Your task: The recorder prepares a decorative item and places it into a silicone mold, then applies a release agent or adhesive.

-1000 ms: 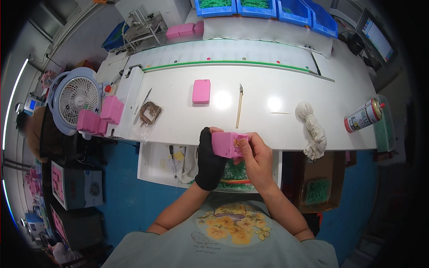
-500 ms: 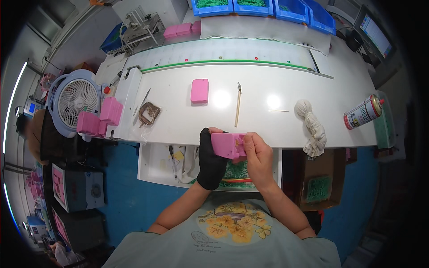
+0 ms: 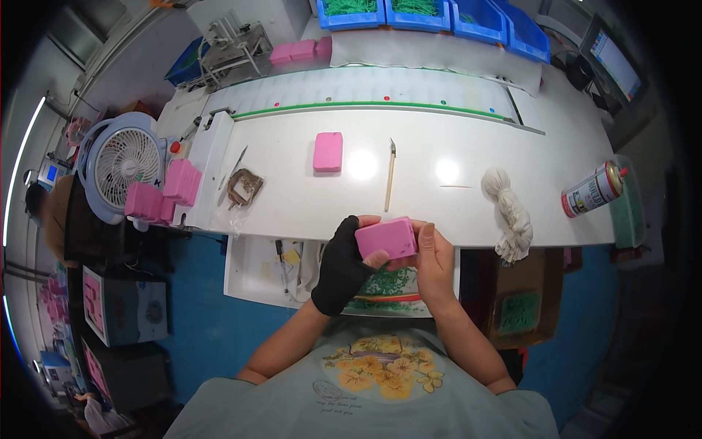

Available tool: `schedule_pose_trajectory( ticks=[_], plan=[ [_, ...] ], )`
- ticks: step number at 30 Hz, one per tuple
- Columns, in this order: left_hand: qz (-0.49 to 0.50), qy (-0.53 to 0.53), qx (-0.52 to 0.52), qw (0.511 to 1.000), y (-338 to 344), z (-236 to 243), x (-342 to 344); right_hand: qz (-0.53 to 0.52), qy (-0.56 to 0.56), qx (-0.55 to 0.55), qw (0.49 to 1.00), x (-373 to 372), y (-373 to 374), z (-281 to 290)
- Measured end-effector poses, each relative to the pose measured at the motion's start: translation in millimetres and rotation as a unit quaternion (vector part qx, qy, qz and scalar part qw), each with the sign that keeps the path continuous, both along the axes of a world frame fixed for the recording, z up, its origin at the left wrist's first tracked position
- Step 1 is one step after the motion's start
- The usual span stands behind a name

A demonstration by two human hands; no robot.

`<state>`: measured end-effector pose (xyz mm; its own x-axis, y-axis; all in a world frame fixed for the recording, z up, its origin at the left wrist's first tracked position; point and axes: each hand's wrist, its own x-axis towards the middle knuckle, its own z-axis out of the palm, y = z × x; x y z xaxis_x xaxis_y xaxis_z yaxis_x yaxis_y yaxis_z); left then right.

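My left hand (image 3: 343, 266), in a black fingerless glove, and my bare right hand (image 3: 436, 262) hold a pink block mould (image 3: 385, 238) between them, above the open drawer at the table's near edge. The mould is closed, with a broad smooth face turned up and a seam line along its side. My left thumb presses on its near edge; my right fingers wrap its right end. Beyond my hands, a second pink block mould (image 3: 328, 152) lies on the white table (image 3: 292, 197). A thin wooden-handled tool with a pointed metal tip (image 3: 391, 175) lies right of it.
Left are a brown frame-like piece (image 3: 244, 187), a fan (image 3: 126, 170) and stacked pink moulds (image 3: 182, 182). Right are a bundled white cloth (image 3: 508, 212) and a spray can (image 3: 592, 190). Behind runs a conveyor belt (image 3: 351, 86) below blue bins (image 3: 415, 16). A drawer (image 3: 248, 274) juts out below.
The mould has turned in my hands: its open-looking end faced me before, its flat face shows now. My right hand has shifted slightly right. The belt's coloured dots have moved left.
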<state>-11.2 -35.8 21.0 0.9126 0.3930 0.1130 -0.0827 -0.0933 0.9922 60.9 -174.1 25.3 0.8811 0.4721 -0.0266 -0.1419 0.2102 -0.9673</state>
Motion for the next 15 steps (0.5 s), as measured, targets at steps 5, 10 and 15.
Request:
schedule_pose_trajectory(
  ticks=[5,10,15],
  plan=[
    [0.024,0.029,-0.107,0.994,2,6,-5,0.035,-0.022,0.004,0.999,-7,-1,4],
    [-0.055,0.008,0.056,0.997,17,6,-5,0.022,-0.349,-0.177,0.92,-7,-3,12],
    [-0.054,0.042,-0.107,0.992,13,10,-10,0.057,-0.348,-0.14,0.925,-2,-5,14]
  ],
)
